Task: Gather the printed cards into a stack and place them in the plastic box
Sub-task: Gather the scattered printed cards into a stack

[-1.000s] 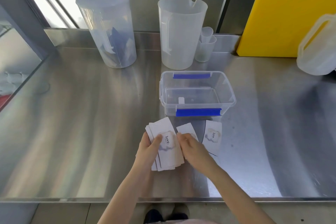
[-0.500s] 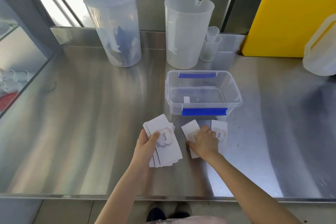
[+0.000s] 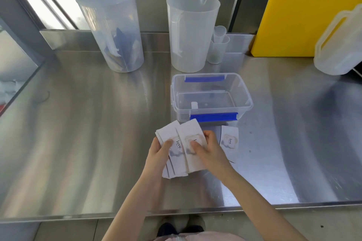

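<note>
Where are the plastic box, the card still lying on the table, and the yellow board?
plastic box (image 3: 242, 92): head view, bare right wall.
loose card (image 3: 229, 142): head view, its printed middle.
yellow board (image 3: 305, 11): head view, its flat front face.

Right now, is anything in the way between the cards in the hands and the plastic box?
Nothing visible is. The stack of cards, held by the left hand and right hand, sits just in front of the plastic box, which has no lid on. One loose card lies off to the right on the counter, not in the path.
</note>
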Tool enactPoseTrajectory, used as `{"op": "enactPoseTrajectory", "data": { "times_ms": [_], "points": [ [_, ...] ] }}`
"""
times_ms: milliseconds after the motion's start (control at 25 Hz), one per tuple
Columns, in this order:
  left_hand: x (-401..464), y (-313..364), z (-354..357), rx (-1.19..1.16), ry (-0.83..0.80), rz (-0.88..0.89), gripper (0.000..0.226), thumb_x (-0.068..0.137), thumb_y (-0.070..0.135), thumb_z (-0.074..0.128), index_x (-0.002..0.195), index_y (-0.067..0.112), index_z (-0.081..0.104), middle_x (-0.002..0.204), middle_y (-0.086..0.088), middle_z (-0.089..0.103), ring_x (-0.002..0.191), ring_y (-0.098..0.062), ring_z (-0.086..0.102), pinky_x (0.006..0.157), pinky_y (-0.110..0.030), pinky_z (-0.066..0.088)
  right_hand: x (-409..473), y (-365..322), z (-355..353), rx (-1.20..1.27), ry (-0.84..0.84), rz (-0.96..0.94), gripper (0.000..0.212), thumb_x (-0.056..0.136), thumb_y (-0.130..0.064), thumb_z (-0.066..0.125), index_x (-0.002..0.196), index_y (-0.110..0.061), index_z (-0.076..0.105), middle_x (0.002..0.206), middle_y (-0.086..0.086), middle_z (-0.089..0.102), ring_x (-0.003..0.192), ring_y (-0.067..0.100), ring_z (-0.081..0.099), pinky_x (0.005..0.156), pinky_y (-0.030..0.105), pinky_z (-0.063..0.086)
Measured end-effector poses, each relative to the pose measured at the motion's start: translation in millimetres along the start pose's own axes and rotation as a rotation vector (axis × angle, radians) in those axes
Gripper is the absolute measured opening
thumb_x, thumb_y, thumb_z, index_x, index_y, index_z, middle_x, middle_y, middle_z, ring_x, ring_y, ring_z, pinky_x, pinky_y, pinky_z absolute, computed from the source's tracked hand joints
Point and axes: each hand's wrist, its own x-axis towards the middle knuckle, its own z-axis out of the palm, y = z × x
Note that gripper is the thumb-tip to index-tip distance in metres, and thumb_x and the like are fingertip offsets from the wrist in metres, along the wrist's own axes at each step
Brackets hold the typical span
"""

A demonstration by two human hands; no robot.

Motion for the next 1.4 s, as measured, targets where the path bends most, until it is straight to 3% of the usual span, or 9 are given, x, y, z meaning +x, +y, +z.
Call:
{"op": "enactPoseTrajectory", "data": {
  "times_ms": [160, 320, 440, 640, 800, 920, 1080, 1280, 1400],
  "points": [
    [-2, 0, 12, 0.026, -0.032, 0.026, 0.035, 0.09, 0.016, 0.048, 0.125, 0.018, 0.048, 0.121, -0.007, 0.062, 0.109, -0.03, 0.061, 0.096, -0.048, 0.049, -8, -2, 13, -0.046, -0.016, -0.021, 0.031, 0.091, -0.028, 0.048, 0.116, -0.013, 0.038, 0.104, -0.003, 0.051, 0.098, 0.02, 0.056, 0.089, 0.039, 0.05],
    [-1, -4, 10, 0.046, -0.009, 0.006, 0.028, 0.089, 0.019, 0.05, 0.116, 0.024, 0.052, 0.117, -0.004, 0.065, 0.106, -0.027, 0.063, 0.095, -0.049, 0.05, -2, 2, 6, 0.013, -0.044, 0.004, 0.024, 0.092, -0.029, 0.046, 0.111, -0.015, 0.046, 0.094, -0.005, 0.054, 0.091, 0.015, 0.054, 0.08, 0.027, 0.046],
    [0, -4, 7, 0.027, -0.01, -0.037, 0.026, 0.089, 0.021, 0.049, 0.114, 0.027, 0.052, 0.114, -0.003, 0.066, 0.105, -0.029, 0.063, 0.094, -0.057, 0.049, 19, 18, -21, 0.017, 0.168, 0.042, 0.017, 0.091, -0.026, 0.048, 0.103, -0.014, 0.052, 0.094, 0.001, 0.059, 0.087, 0.022, 0.056, 0.081, 0.032, 0.044],
    [-1, -3, 7, 0.019, -0.024, -0.054, 0.03, 0.089, 0.02, 0.049, 0.119, 0.022, 0.05, 0.116, -0.008, 0.064, 0.106, -0.033, 0.062, 0.09, -0.064, 0.048, 51, 69, -54, -0.581, 0.353, 0.372, 0.063, 0.081, -0.039, 0.061, 0.122, 0.002, 0.037, 0.127, 0.023, 0.042, 0.118, 0.039, 0.043, 0.096, 0.046, 0.039],
    [-2, -4, 8, 0.03, -0.01, -0.053, 0.031, 0.089, 0.019, 0.048, 0.12, 0.022, 0.049, 0.115, -0.006, 0.065, 0.105, -0.032, 0.063, 0.091, -0.062, 0.048, 58, 75, -54, -0.669, 0.332, 0.379, 0.077, 0.074, -0.049, 0.065, 0.123, 0.001, 0.033, 0.129, 0.021, 0.04, 0.121, 0.035, 0.041, 0.097, 0.044, 0.039],
    [-2, -6, 7, 0.023, -0.013, -0.053, 0.033, 0.089, 0.02, 0.049, 0.122, 0.023, 0.049, 0.116, -0.006, 0.064, 0.106, -0.033, 0.062, 0.091, -0.063, 0.047, 58, 79, -53, -0.61, 0.312, 0.352, 0.077, 0.073, -0.043, 0.069, 0.123, 0.001, 0.031, 0.129, 0.021, 0.041, 0.12, 0.036, 0.043, 0.096, 0.045, 0.042],
    [-4, -4, 7, 0.027, -0.01, -0.035, 0.033, 0.09, 0.018, 0.048, 0.123, 0.02, 0.048, 0.116, -0.007, 0.064, 0.106, -0.033, 0.062, 0.093, -0.061, 0.047, 47, 70, -56, -0.259, 0.225, 0.289, 0.048, 0.086, -0.02, 0.058, 0.121, 0.001, 0.032, 0.128, 0.023, 0.05, 0.114, 0.038, 0.051, 0.079, 0.036, 0.041],
    [-3, -5, 6, 0.031, -0.011, -0.01, 0.034, 0.09, 0.019, 0.047, 0.124, 0.021, 0.046, 0.118, -0.007, 0.063, 0.105, -0.031, 0.062, 0.093, -0.058, 0.048, 12, 26, -54, 0.326, 0.038, 0.189, 0.019, 0.09, -0.021, 0.051, 0.108, -0.021, 0.049, 0.111, 0.003, 0.059, 0.088, 0.013, 0.056, 0.079, 0.029, 0.046],
    [-4, -6, 11, 0.051, -0.005, -0.003, 0.032, 0.09, 0.02, 0.048, 0.122, 0.021, 0.048, 0.119, -0.007, 0.064, 0.106, -0.03, 0.062, 0.095, -0.054, 0.049, -6, 1, -42, 0.262, -0.117, 0.073, 0.014, 0.09, -0.018, 0.052, 0.103, -0.022, 0.053, 0.095, -0.007, 0.061, 0.08, 0.002, 0.057, 0.069, 0.015, 0.049]
  ]
}}
